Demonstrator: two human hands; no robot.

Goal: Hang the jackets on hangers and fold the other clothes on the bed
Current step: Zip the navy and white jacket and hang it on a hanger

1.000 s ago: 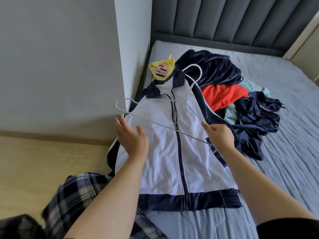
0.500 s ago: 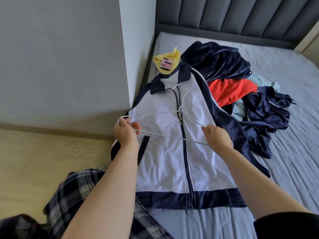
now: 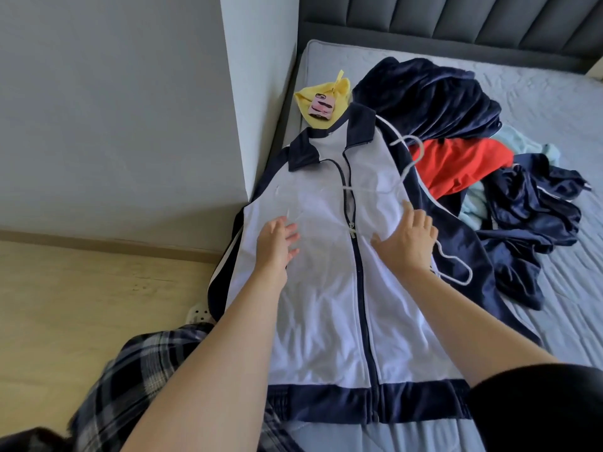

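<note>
progress looks early: white and navy zip jacket lies flat, front up, on the near left of the bed, and the white wire hanger seems only partly slipped in at the open neck, its hook and right end lying outside on the jacket's right side, so i judge nothing is hung yet. navy garments, a red garment and a pale green one lie heaped and unfolded at the far right. both hands lie open on the jacket's chest, left hand left of the zip, right hand just right of it, fingers spread over the hanger's wire without gripping it.
</note>
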